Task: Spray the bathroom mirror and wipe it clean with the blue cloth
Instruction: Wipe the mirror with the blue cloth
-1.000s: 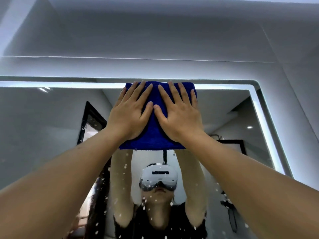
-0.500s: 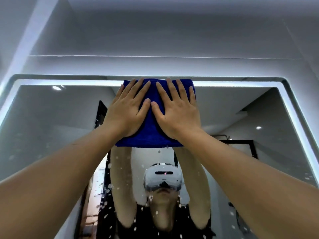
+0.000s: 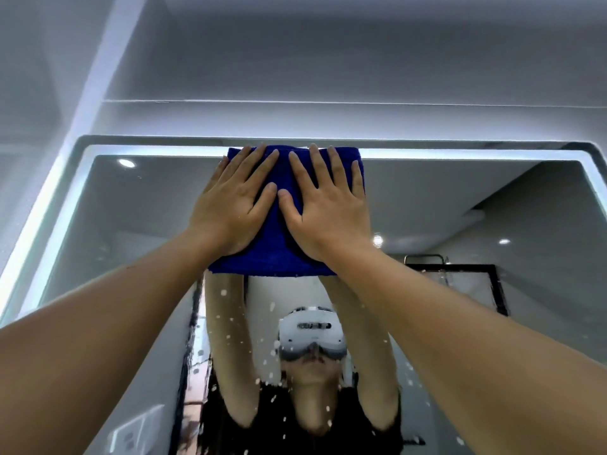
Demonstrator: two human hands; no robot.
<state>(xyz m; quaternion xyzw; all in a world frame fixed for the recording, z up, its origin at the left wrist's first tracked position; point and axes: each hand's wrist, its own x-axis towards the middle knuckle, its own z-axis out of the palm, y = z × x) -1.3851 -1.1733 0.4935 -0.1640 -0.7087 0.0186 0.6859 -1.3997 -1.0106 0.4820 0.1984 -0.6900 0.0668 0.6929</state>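
A folded blue cloth (image 3: 277, 254) lies flat against the bathroom mirror (image 3: 131, 218) at its top edge, near the middle. My left hand (image 3: 233, 208) presses on the cloth's left half, fingers spread. Beside it, thumbs almost touching, my right hand (image 3: 325, 211) presses on the right half. Both arms reach up and forward. White spray droplets (image 3: 226, 323) speckle the glass below the cloth. No spray bottle is in view.
A lit strip (image 3: 59, 192) frames the mirror along its top and sides. Above it runs a white wall and a ledge (image 3: 328, 103). The glass reflects a person with a headset (image 3: 310, 330), a dark door frame and a shower fitting (image 3: 427, 261).
The view has swung so the mirror's left corner now shows and its right edge sits further right. Both hands stay pressed on the cloth at the top edge.
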